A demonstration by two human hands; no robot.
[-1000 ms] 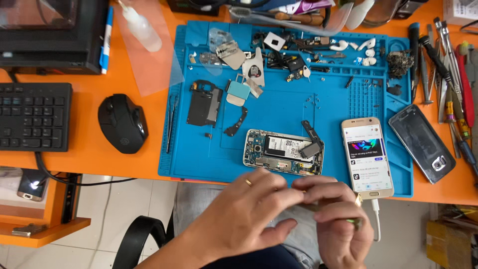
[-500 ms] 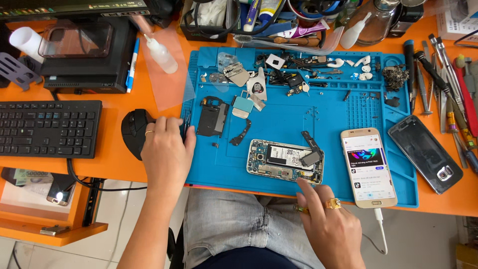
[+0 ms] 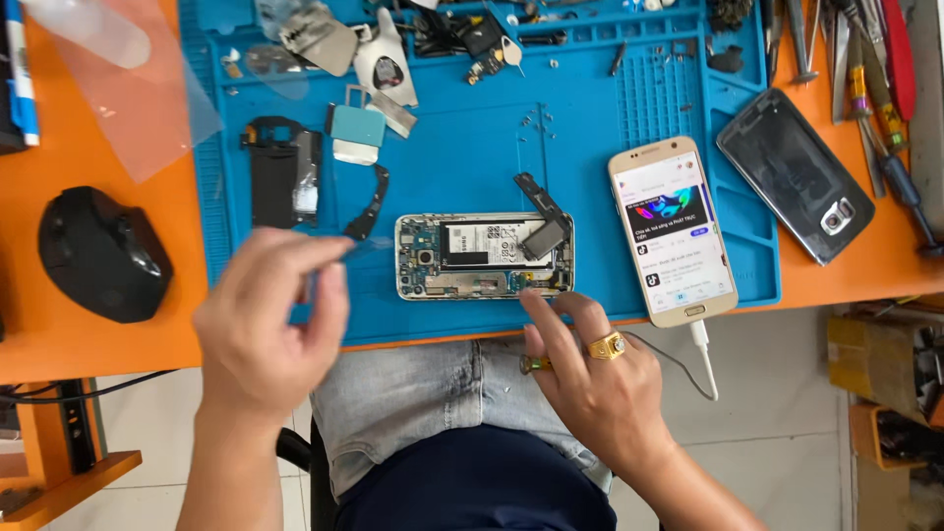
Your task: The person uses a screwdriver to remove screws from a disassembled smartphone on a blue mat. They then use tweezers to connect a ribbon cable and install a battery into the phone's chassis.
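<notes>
The opened phone [image 3: 485, 257] lies sideways, touching my right hand [image 3: 590, 379]; both hands hold nothing, left hand [image 3: 267, 324] half-curled.

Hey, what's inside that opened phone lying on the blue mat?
The opened phone shows a white-labelled battery, circuit boards and a dark loose part on its right. The right hand fingertips cover its lower right edge; beneath the battery is hidden.

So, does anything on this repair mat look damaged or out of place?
The opened phone lies without its back, its board and battery bare, with a black part tilted across its top right corner. Loose removed parts lie scattered over the blue mat. The right hand touches the phone's lower edge.
</notes>
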